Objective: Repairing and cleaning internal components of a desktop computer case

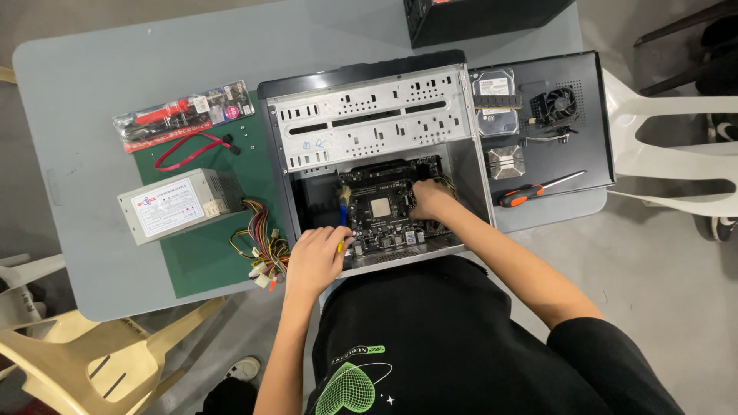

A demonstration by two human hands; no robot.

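Observation:
An open computer case (369,115) lies flat on the grey table, with a black motherboard (382,211) inside its lower part. My left hand (315,257) grips a small brush (343,206) with a blue and yellow handle; its bristles rest at the board's left edge. My right hand (430,198) reaches into the case and presses on the board's right side with fingers bent. I cannot see anything held in the right hand.
A grey power supply (171,204) with a coloured cable bundle (265,247) lies on a green mat (207,257). A red cable (192,148) and packaged tools (181,114) lie behind. The black side panel (588,146) carries a hard drive (494,92), fan (559,104), heatsink (505,161) and orange screwdriver (530,190). Plastic chairs stand around.

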